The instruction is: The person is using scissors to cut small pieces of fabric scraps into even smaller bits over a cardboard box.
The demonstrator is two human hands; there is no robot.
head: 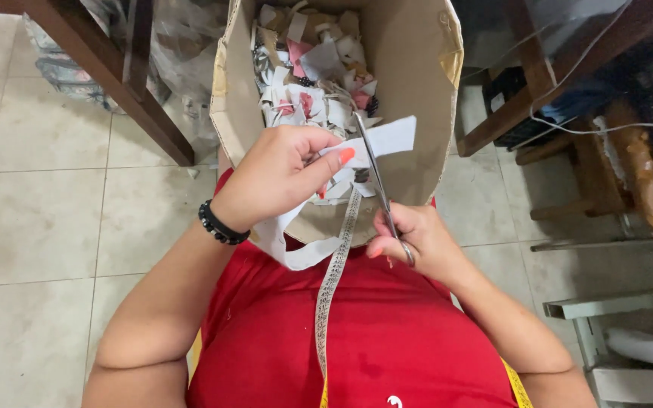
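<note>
She sat with a tall cardboard box (410,91) propped between her knees, and everything I noticed hung around that box. Over its near rim the left hand (277,177) pinched a strip of white fabric (383,140) between thumb and curled fingers, the grip closed tight on the cloth, while the loose tail of the strip dropped down past the front wall of the box toward her red shirt (357,332). The right hand (413,242), just below the near rim, had its fingers closed through the handles of a pair of scissors (378,189), and the blades pointed up across the box mouth and met the strip at its edge; how far the blades stood apart I could not tell. Deep inside the box lay a heap of scraps (315,75), white and pinkish, so a fair amount of trimming looked already done. The piece in hand was still whole, so that cut seemed only begun. A measuring tape (334,279) hung from her neck down in front of the box.
</note>
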